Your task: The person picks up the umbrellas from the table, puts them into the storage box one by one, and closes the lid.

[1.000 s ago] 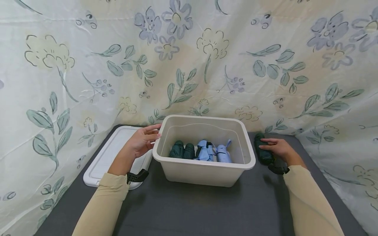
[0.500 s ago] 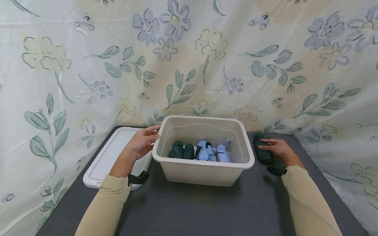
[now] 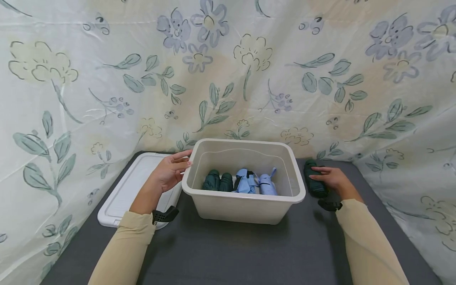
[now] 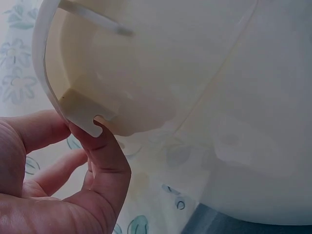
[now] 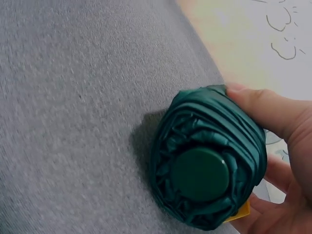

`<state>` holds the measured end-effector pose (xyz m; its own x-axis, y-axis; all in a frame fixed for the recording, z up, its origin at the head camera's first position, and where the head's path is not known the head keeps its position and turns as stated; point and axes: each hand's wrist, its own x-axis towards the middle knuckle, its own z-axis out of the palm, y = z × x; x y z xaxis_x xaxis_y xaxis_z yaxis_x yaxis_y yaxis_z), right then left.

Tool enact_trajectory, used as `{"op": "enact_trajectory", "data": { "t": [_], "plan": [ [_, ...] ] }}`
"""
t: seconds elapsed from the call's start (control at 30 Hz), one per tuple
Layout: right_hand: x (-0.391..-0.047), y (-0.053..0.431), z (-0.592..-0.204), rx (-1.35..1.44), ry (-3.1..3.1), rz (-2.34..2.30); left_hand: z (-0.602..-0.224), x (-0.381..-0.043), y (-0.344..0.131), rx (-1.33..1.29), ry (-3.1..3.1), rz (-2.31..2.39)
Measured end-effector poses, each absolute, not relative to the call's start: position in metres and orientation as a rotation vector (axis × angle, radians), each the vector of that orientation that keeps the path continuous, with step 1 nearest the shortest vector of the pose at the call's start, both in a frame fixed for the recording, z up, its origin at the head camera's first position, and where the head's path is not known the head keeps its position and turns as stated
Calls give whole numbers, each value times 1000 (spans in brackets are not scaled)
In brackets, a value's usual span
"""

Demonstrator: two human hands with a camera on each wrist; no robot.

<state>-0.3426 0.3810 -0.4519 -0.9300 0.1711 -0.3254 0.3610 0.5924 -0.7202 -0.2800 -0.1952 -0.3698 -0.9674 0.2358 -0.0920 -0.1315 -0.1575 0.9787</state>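
A cream plastic storage bin point(image 3: 242, 206) stands mid-table in the head view. My left hand point(image 3: 170, 171) holds its left rim; the left wrist view shows fingers point(image 4: 107, 161) bent against the underside of that rim. On the bin's right, my right hand point(image 3: 335, 180) grips a folded dark green umbrella point(image 3: 315, 180). Seen end-on in the right wrist view, this umbrella point(image 5: 202, 173) has a round green cap, with the thumb on one side and fingers partly hidden behind it. Inside the bin lie dark green rolls point(image 3: 218, 181) and light blue rolls point(image 3: 267, 184), apparently folded umbrellas.
A white lid point(image 3: 137, 186) lies flat on the dark grey tabletop point(image 3: 228, 249), left of the bin and partly under the left arm. Behind everything hangs a floral curtain point(image 3: 213, 79). A small yellow piece point(image 5: 239, 212) shows beneath the green umbrella.
The view shifts slightly. Both hands stay about where they were, the left at the bin's rim and the right on the green umbrella; the bin's contents look the same.
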Motion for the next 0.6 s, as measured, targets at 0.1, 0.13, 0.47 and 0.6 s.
{"op": "enact_trajectory", "data": {
  "t": [0.1, 0.13, 0.47, 0.6],
  "plan": [
    [-344, 380, -452, 452, 2595, -1248, -369, -280, -195, 113, 1858, 2223],
    [-345, 380, -452, 457, 2595, -1245, -369, -279, -195, 111, 1856, 2225],
    [-347, 378, -451, 462, 2584, -1220, -369, -280, -196, 139, 1864, 2202],
    [-349, 377, -451, 450, 2596, -1198, -369, -281, -197, 151, 1871, 2191]
  ]
}}
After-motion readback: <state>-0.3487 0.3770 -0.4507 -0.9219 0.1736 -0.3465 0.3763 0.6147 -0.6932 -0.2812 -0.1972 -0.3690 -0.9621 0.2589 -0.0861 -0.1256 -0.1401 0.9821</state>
